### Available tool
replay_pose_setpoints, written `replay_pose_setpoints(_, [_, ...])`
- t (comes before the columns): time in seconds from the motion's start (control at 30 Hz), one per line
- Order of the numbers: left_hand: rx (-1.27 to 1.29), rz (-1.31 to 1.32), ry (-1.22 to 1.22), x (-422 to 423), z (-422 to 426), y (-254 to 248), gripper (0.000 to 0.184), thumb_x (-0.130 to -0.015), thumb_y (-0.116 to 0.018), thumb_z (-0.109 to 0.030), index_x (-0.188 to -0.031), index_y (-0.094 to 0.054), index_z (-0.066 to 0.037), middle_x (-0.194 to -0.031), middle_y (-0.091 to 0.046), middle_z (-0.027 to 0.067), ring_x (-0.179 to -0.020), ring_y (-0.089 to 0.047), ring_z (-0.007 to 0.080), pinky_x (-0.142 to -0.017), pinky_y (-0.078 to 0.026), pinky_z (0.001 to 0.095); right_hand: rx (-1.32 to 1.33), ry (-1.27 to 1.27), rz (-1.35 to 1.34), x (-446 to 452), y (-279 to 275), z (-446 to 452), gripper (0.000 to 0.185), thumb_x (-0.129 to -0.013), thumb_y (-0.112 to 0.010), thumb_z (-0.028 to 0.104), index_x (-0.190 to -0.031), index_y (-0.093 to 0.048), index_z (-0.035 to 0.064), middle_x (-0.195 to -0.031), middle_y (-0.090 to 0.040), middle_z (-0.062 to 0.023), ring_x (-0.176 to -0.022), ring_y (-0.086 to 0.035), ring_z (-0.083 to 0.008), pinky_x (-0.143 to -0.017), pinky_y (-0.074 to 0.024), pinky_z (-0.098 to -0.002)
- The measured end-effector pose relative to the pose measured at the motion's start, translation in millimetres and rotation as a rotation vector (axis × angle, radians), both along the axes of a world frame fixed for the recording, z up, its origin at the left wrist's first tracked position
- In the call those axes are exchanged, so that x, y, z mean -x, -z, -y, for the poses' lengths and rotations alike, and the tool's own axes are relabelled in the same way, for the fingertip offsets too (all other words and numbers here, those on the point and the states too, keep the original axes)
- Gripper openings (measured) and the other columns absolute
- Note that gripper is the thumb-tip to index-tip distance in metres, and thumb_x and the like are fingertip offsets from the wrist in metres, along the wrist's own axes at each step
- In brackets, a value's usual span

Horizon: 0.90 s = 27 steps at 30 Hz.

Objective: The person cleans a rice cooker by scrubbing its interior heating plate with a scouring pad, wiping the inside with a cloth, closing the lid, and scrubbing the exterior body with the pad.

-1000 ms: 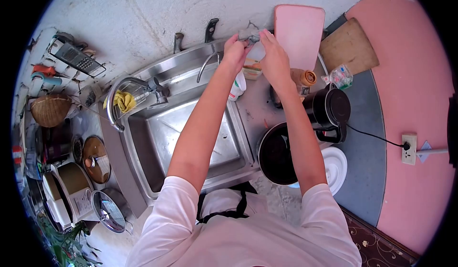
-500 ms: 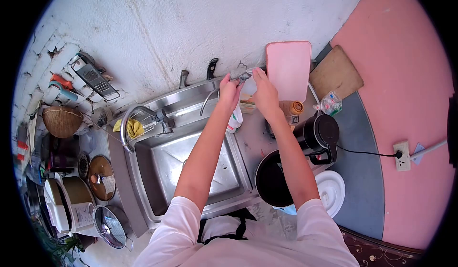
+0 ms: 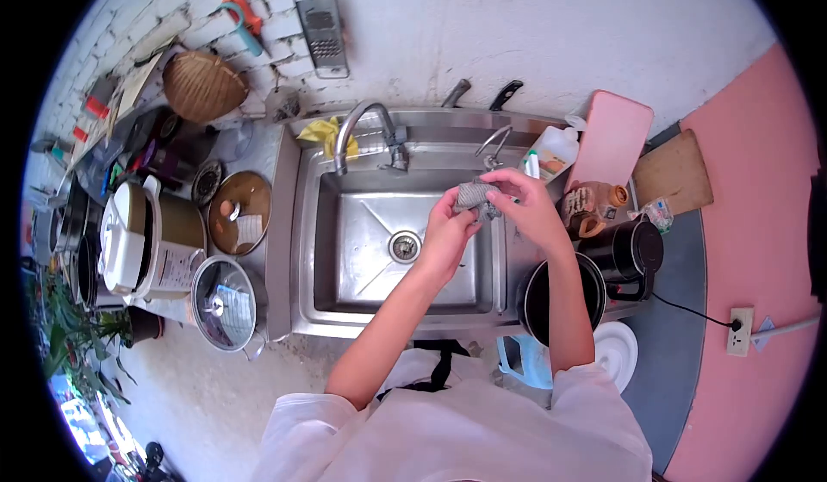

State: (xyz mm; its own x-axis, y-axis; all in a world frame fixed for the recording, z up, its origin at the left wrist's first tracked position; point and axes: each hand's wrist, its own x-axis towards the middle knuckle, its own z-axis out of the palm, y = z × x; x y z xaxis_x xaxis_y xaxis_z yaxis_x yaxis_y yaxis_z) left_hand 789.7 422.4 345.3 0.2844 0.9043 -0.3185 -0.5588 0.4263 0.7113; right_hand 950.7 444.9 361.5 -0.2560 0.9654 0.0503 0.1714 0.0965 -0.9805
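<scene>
A small grey bundle [image 3: 473, 195], ribbed like a rag or knitted cloth, is held between my two hands over the right side of the metal sink [image 3: 362, 254]. My left hand [image 3: 450, 229] grips it from the left and below, fingers curled. My right hand [image 3: 524, 204] pinches it from the right, with the thumb on its face. Beyond my hands stands a white plastic bottle [image 3: 558, 148]. The curved faucet [image 3: 366, 120] is to their left.
Right of the sink stand a dark pot [image 3: 538, 301], a black kettle [image 3: 607, 249] and a jar with an orange lid [image 3: 590, 202]. A pink cutting board [image 3: 613, 137] leans on the wall. Left are a rice cooker [image 3: 177, 241] and a glass-lidded pot [image 3: 226, 305].
My hands have come back from the wall side to over the sink's right part, bringing the grey bundle along. It now looks more compact. The view has turned left.
</scene>
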Motion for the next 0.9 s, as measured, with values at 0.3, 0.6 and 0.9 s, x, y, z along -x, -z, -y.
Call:
replay_pose_setpoints(0.3, [0.052,0.029,-0.215,225,205,-8,0.043,-0.091,-0.053,-0.014,-0.131,-0.039,-0.005,-0.121,-0.052,0.0076,-0.113,-0.051,0.0172,-0.095,-0.044,0.0383,0.235,-0.32,-0.22,226,3,141,0.02,-0.082,-0.062,-0.001,-0.101,-0.059,-0.003,-0.096,-0.061,-0.0063,-0.091,-0.058,-0.0124,-0.083,-0.0461,-0.027])
replay_pose_setpoints(0.6, [0.144,-0.028,-0.707,431,363,9,0.024,-0.091,-0.054,-0.011,-0.114,-0.051,-0.004,-0.102,-0.062,0.0038,-0.093,-0.061,0.0119,-0.08,-0.053,0.029,0.164,-0.772,-0.146,491,2,248,0.02,-0.081,-0.061,-0.004,-0.101,-0.059,-0.0029,-0.098,-0.059,-0.0058,-0.092,-0.058,-0.0132,-0.084,-0.0469,-0.0282])
replay_pose_setpoints(0.9, [-0.055,0.371,-1.151,561,435,20,0.023,-0.093,-0.047,-0.009,-0.114,-0.05,0.0,-0.107,-0.06,0.0096,-0.096,-0.061,0.0158,-0.086,-0.052,0.0296,0.501,-1.238,-0.25,665,12,293,0.028,-0.081,-0.062,-0.002,-0.109,-0.058,-0.0026,-0.107,-0.058,-0.0067,-0.101,-0.056,-0.0143,-0.09,-0.0453,-0.0285])
